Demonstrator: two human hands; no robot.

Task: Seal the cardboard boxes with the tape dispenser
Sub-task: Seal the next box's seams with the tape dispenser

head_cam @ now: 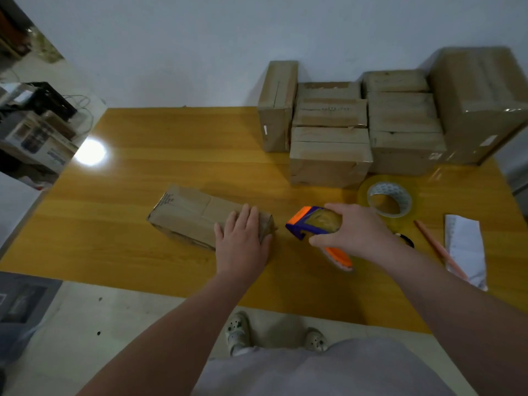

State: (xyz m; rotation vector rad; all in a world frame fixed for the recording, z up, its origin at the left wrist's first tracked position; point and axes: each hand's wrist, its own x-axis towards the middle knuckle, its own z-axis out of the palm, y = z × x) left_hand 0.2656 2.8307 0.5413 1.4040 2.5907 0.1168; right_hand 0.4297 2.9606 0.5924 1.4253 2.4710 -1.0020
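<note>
Left hand (243,238) flat on box (197,218); right hand (350,227) grips tape dispenser (314,224) (apparently airborne)

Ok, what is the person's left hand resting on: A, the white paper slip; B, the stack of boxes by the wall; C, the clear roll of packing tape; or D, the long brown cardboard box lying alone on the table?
D: the left hand lies flat on the long brown cardboard box.
</note>
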